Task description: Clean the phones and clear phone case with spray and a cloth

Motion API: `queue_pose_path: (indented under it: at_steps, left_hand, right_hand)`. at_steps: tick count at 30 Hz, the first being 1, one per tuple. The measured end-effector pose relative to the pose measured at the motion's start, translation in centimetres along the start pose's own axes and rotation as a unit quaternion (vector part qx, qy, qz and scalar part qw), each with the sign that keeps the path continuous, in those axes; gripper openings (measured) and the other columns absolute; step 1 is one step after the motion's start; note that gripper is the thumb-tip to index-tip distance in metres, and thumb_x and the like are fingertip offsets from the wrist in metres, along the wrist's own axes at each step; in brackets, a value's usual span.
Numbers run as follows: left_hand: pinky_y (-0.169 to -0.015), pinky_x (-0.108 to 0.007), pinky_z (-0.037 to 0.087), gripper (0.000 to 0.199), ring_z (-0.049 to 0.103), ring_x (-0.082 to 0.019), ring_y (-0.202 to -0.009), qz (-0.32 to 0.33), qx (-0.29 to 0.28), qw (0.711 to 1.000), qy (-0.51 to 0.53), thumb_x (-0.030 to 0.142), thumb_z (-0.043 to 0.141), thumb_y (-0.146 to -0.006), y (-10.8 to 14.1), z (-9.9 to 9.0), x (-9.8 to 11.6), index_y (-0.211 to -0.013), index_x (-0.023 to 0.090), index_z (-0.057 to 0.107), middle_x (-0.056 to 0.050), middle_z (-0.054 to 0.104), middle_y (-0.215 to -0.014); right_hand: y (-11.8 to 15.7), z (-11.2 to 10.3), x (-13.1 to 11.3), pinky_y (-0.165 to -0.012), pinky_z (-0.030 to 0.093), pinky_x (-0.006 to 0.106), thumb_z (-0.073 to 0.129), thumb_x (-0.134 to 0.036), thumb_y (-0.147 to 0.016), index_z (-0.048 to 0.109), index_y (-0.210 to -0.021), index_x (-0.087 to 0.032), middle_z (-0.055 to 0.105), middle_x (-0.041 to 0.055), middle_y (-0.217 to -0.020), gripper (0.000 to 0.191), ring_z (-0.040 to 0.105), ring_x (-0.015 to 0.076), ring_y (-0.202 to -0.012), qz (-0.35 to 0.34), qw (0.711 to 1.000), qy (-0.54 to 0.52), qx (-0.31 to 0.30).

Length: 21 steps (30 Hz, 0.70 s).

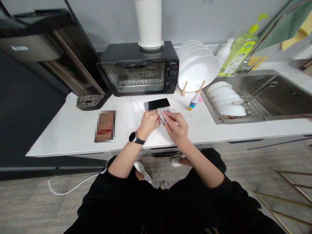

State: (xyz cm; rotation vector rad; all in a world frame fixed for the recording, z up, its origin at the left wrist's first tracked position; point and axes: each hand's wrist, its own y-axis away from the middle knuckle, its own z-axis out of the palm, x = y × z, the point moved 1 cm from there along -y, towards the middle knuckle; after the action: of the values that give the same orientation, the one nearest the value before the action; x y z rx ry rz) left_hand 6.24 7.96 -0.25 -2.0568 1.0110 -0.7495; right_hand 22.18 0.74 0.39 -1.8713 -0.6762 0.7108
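Observation:
My left hand (pixel 150 123), with a watch (pixel 133 136) on its wrist, is closed above the counter; what it grips is hidden by its fingers. My right hand (pixel 178 128) pinches a crumpled white-grey cloth (pixel 161 111) against the left fingertips. Something small and dark shows between the two hands, too little to name. Just behind them a black phone (pixel 156 104) lies flat on the white counter (pixel 129 120). To the right, a small spray bottle (pixel 193 102) with a blue and yellow label stands upright.
A toaster oven (pixel 141 78) stands at the back with a white pot (pixel 149 22) on top. White plates (pixel 198 73) lean in a rack beside it. Bowls (pixel 229 97) sit by the sink (pixel 278 97). At left are a dispenser (pixel 89 102) and a blurred-out brown item (pixel 105 125).

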Motion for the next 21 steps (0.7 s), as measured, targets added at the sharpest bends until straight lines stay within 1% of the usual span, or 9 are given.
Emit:
queue_pose_path:
  at_steps: [3,5,7,9,11,12,14,17,21]
  left_hand:
    - [-0.063,-0.026,0.053,0.025,0.071,-0.018,-0.068,-0.004,-0.014,1.0,0.024,0.005,0.052,-0.089,0.1,0.1,0.1,-0.079,0.015,0.072,-0.006,0.073,-0.072]
    - [-0.066,-0.025,0.055,0.024,0.073,-0.017,-0.07,-0.003,-0.014,1.0,0.021,0.006,0.053,-0.089,0.1,0.2,0.0,-0.084,0.014,0.075,-0.006,0.075,-0.075]
    - [-0.061,-0.024,0.052,0.025,0.07,-0.016,-0.063,-0.001,-0.004,1.0,-0.003,0.006,0.052,-0.088,0.1,0.3,-0.2,-0.077,0.015,0.073,-0.005,0.072,-0.068]
    - [-0.056,-0.024,0.048,0.029,0.065,-0.015,-0.056,0.006,0.007,1.0,-0.02,0.008,0.051,-0.09,0.0,0.2,-0.1,-0.067,0.016,0.067,-0.003,0.067,-0.061]
    - [-0.055,-0.024,0.047,0.033,0.064,-0.014,-0.055,0.015,0.011,1.0,-0.012,0.01,0.051,-0.095,-0.2,0.0,0.1,-0.065,0.016,0.065,-0.003,0.066,-0.061]
    - [-0.057,-0.024,0.048,0.032,0.066,-0.014,-0.058,0.016,0.008,1.0,0.0,0.012,0.051,-0.098,-0.3,-0.2,0.3,-0.069,0.016,0.067,-0.004,0.068,-0.064]
    - [-0.066,-0.023,0.053,0.029,0.072,-0.015,-0.069,0.011,-0.005,1.0,0.025,0.016,0.051,-0.103,-0.5,-0.5,0.6,-0.083,0.015,0.073,-0.005,0.075,-0.075]
    - [-0.078,-0.024,0.058,0.028,0.078,-0.016,-0.085,0.003,-0.019,0.999,0.041,0.018,0.05,-0.106,-0.6,-0.6,0.8,-0.102,0.015,0.077,-0.008,0.081,-0.092]
    - [-0.083,-0.027,0.062,0.028,0.08,-0.018,-0.094,0.004,-0.004,0.998,0.059,0.019,0.052,-0.106,-0.4,-0.5,0.6,-0.116,0.016,0.078,-0.009,0.084,-0.106]
  right_hand:
    - [-0.1,-0.1,0.0,-0.086,0.066,0.036,0.059,-0.006,-0.1,0.054,-0.158,-0.028,0.077,0.0105,-0.117,0.062,0.073,0.0229,-0.107,-0.022,1.0,0.011,-0.006]
    - [-0.1,0.0,0.1,-0.087,0.065,0.036,0.06,-0.006,-0.1,0.054,-0.157,-0.028,0.077,0.0104,-0.116,0.062,0.073,0.0227,-0.106,-0.034,0.999,0.015,-0.01]
    - [-0.1,0.0,0.3,-0.088,0.065,0.038,0.06,-0.007,-0.101,0.054,-0.157,-0.028,0.077,0.0106,-0.117,0.061,0.073,0.0232,-0.106,-0.037,0.999,0.016,-0.013]
    - [0.0,0.0,0.9,-0.089,0.065,0.039,0.059,-0.008,-0.101,0.054,-0.158,-0.03,0.077,0.0103,-0.118,0.061,0.073,0.0237,-0.107,-0.032,0.999,0.017,-0.011]
    - [0.1,-0.1,1.7,-0.087,0.065,0.039,0.059,-0.008,-0.101,0.053,-0.158,-0.031,0.077,0.0101,-0.119,0.062,0.073,0.0238,-0.108,-0.021,1.0,0.019,0.0]
    - [0.2,-0.2,2.0,-0.086,0.066,0.039,0.058,-0.008,-0.101,0.053,-0.159,-0.032,0.076,0.01,-0.119,0.062,0.072,0.0236,-0.108,-0.015,1.0,0.022,0.008]
    - [0.3,-0.5,2.7,-0.083,0.065,0.038,0.058,-0.007,-0.101,0.053,-0.158,-0.033,0.076,0.0094,-0.119,0.063,0.072,0.0227,-0.106,-0.004,0.999,0.031,0.016]
    - [0.4,-0.7,3.3,-0.083,0.066,0.038,0.057,-0.007,-0.1,0.055,-0.156,-0.035,0.076,0.0083,-0.12,0.063,0.072,0.022,-0.105,0.012,0.999,0.037,0.014]
    - [0.5,-0.8,3.6,-0.081,0.067,0.037,0.057,-0.006,-0.1,0.058,-0.154,-0.034,0.075,0.0085,-0.12,0.062,0.072,0.0225,-0.108,0.039,0.998,0.035,0.038]
